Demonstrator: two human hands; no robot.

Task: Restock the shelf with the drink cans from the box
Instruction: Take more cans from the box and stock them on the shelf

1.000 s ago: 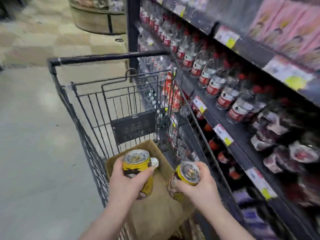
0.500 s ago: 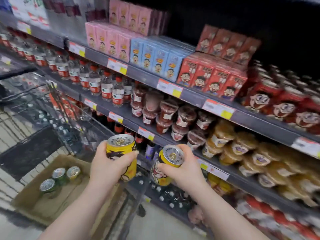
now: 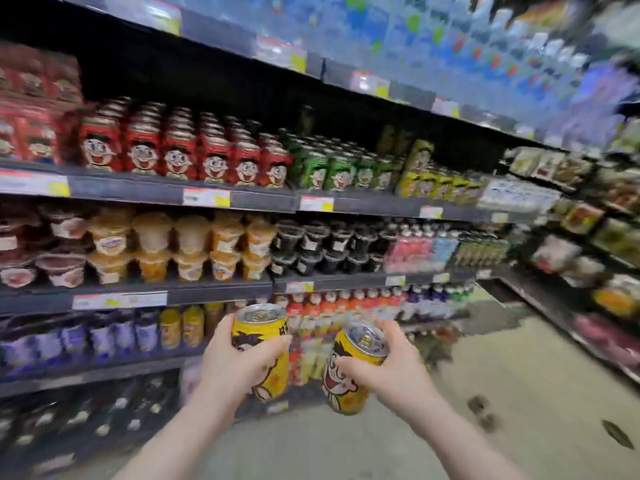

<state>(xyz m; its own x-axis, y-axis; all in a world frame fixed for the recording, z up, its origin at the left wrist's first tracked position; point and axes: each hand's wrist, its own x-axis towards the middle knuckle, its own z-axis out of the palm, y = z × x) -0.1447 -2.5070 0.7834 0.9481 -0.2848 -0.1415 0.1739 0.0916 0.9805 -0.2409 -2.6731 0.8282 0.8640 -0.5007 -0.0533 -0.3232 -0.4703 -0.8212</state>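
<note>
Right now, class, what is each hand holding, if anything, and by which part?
The left hand grips one upright yellow can round its side wall. The right hand grips a second, tilted yellow can round its side, just below the rim.

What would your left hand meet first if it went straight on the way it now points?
Probably the row of small red and orange bottles behind the yellow can that the left hand grips, though blur leaves the depth unclear.

Single head-worn, wide-angle view. It faces the stocked shelving (image 3: 138, 189) roughly head-on, tilted slightly downward, with the aisle floor (image 3: 519, 375) receding rightward. The left hand (image 3: 239, 362) and right hand (image 3: 398, 368) sit low, nearest the lens. The margins are blurred, perhaps by motion.
</note>
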